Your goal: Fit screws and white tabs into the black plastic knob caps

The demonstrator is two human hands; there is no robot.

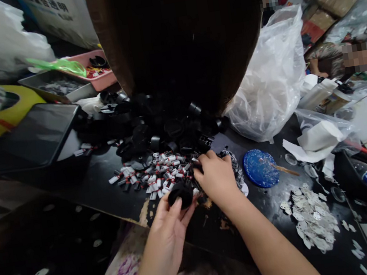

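My left hand (pixel 172 224) is closed round a black round cup-shaped part (pixel 180 196) with a dark hollow, held just above the table's front edge. Beside it on the right, my right hand (pixel 217 176) reaches over the pile with its fingers curled together. A small dark piece shows by its fingertips, too unclear to name. Under and left of the fingers lies a heap of small white-and-black pieces with red bands (pixel 166 170). A mound of small dark metallic-looking parts (pixel 234 166) is partly hidden behind my right hand.
A large open container (pixel 110 38) spills black round parts (pixel 142 136) onto the table. To the right are a clear plastic bag (pixel 265 84), a blue lid (pixel 260 167) with a stick, and thin pale plates (pixel 315 219). A dark tray (pixel 41 135) stands left; people sit at the far right.
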